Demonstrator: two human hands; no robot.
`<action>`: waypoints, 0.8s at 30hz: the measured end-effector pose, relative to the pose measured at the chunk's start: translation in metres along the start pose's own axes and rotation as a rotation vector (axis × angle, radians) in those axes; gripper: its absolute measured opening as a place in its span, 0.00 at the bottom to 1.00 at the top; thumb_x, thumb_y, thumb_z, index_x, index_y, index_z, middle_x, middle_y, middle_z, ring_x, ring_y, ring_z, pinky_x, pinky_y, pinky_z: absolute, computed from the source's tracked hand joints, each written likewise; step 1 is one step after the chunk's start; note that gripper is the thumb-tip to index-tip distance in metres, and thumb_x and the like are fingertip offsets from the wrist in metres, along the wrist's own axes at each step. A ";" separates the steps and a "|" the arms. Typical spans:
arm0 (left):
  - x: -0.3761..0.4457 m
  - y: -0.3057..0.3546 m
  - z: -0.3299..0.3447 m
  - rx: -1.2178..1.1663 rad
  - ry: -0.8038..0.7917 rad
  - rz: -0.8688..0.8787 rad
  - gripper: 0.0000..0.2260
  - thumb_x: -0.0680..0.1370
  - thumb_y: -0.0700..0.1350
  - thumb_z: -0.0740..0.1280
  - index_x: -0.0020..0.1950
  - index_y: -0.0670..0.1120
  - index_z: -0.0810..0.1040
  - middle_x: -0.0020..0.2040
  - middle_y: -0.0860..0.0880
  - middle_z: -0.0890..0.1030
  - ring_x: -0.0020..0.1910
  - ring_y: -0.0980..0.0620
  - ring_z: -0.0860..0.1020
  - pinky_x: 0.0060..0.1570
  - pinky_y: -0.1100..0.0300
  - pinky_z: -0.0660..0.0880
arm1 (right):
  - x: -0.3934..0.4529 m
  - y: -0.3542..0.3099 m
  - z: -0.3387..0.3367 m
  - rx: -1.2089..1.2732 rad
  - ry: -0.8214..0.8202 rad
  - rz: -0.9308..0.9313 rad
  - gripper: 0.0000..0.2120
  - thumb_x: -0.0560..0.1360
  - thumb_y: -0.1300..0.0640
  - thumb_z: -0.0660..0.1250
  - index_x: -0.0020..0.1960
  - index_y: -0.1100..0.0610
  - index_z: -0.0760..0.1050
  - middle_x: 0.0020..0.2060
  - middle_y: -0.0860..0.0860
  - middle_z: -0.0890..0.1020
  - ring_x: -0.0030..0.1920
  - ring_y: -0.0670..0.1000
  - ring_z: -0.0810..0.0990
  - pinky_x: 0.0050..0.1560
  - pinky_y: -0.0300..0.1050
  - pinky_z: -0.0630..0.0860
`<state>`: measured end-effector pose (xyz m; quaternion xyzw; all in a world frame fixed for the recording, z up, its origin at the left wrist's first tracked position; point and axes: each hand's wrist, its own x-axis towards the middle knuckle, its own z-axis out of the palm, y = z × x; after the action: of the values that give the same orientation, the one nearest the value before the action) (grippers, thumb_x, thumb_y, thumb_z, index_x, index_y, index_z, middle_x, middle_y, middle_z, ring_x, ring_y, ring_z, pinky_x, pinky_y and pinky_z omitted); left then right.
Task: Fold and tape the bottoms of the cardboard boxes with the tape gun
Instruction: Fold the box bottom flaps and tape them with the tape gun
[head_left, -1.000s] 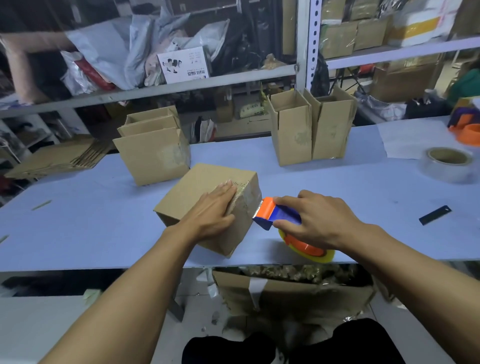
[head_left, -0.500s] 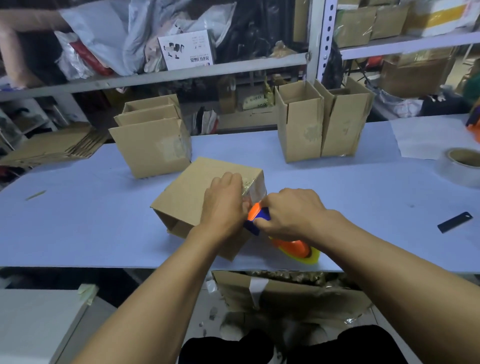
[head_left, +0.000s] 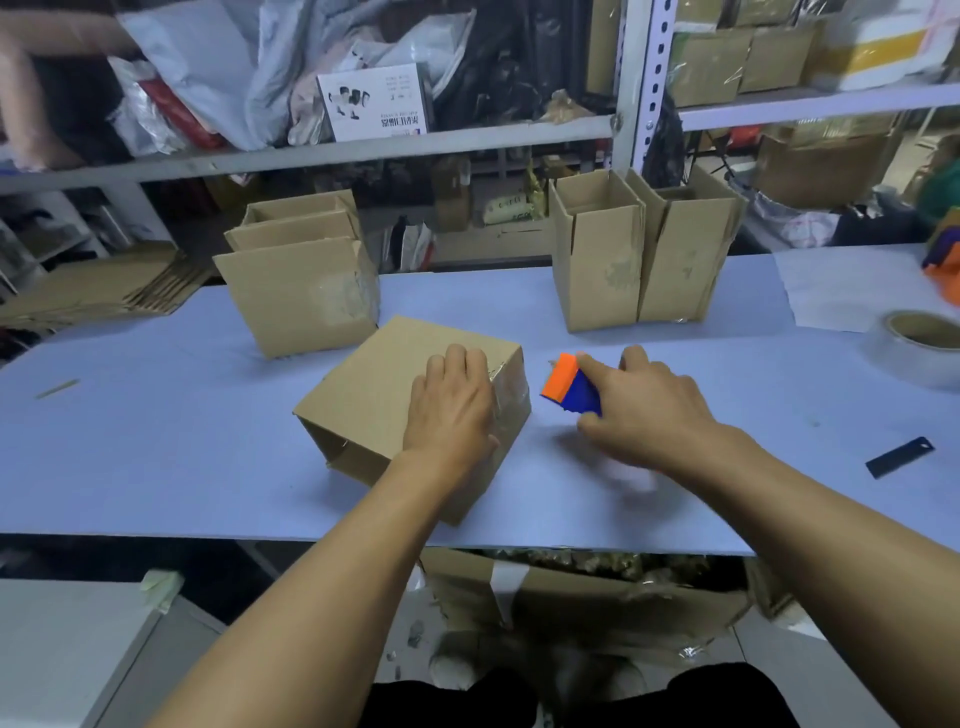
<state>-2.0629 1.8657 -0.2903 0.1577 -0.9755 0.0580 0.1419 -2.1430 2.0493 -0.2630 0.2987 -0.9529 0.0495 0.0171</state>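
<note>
Near the table's (head_left: 156, 467) front edge, left hand (head_left: 452, 410) flat on cardboard box (head_left: 374, 395). Right hand (head_left: 644, 410) gripping tape gun (head_left: 569, 387), now pulled clear. Beyond, open boxes (head_left: 639, 249).

A pale blue table (head_left: 156, 457) spans the frame. On it lie a tipped cardboard box (head_left: 374, 395) at centre, upright boxes (head_left: 306, 296) (head_left: 644, 260) behind, and at right a tape roll (head_left: 919, 348), a white sheet (head_left: 836, 286) and a black blade (head_left: 898, 457).
</note>
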 end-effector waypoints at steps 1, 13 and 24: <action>-0.002 -0.001 -0.001 0.005 -0.002 0.024 0.23 0.67 0.47 0.74 0.51 0.47 0.62 0.54 0.47 0.67 0.47 0.47 0.65 0.43 0.56 0.65 | -0.003 0.002 0.008 -0.007 0.017 -0.004 0.30 0.75 0.50 0.64 0.74 0.44 0.57 0.53 0.54 0.66 0.47 0.60 0.72 0.43 0.49 0.67; -0.039 -0.066 -0.019 -0.262 0.007 0.354 0.36 0.63 0.46 0.80 0.69 0.55 0.73 0.71 0.47 0.68 0.68 0.44 0.66 0.66 0.50 0.66 | -0.014 -0.035 0.022 0.141 0.246 -0.272 0.29 0.72 0.48 0.66 0.73 0.48 0.67 0.67 0.56 0.69 0.63 0.61 0.69 0.57 0.55 0.71; -0.054 -0.069 0.009 -0.756 0.308 0.112 0.09 0.71 0.42 0.76 0.50 0.47 0.86 0.55 0.53 0.84 0.59 0.58 0.80 0.59 0.58 0.76 | 0.013 -0.063 0.056 0.392 0.570 -0.589 0.12 0.74 0.46 0.66 0.48 0.50 0.85 0.41 0.48 0.81 0.42 0.56 0.75 0.43 0.49 0.69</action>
<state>-1.9935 1.8154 -0.3107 0.0304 -0.9027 -0.2738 0.3306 -2.1178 1.9850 -0.3123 0.5293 -0.7572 0.3020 0.2352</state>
